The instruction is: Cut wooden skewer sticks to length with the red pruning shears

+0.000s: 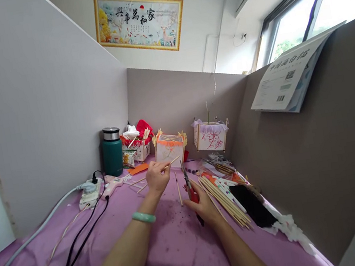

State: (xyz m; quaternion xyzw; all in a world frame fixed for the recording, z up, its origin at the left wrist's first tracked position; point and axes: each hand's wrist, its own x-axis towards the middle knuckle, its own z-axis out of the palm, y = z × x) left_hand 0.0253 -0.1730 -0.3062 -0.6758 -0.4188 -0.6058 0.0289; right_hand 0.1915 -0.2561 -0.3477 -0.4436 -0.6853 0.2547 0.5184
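My left hand [158, 176] is closed around a short, thin wooden stick [174, 161], whose free end points up and to the right. Held upright in my right hand [206, 202] is a pair of red-handled pliers [187, 181] with long metal jaws. The jaws stand close to the stick's free end, and I cannot tell if they touch. A pencil-like stick [178, 189] lies on the purple cloth [176, 250] between my hands. Just right of my right hand is a bundle of wooden sticks [225, 202].
A black phone [253, 206], markers [229, 192] and crumpled tissue [291, 227] lie at the right. Paper lanterns [170, 149] stand at the back beside a green flask [112, 154]. A hot glue gun [112, 185], power strip [89, 194] and cables occupy the left.
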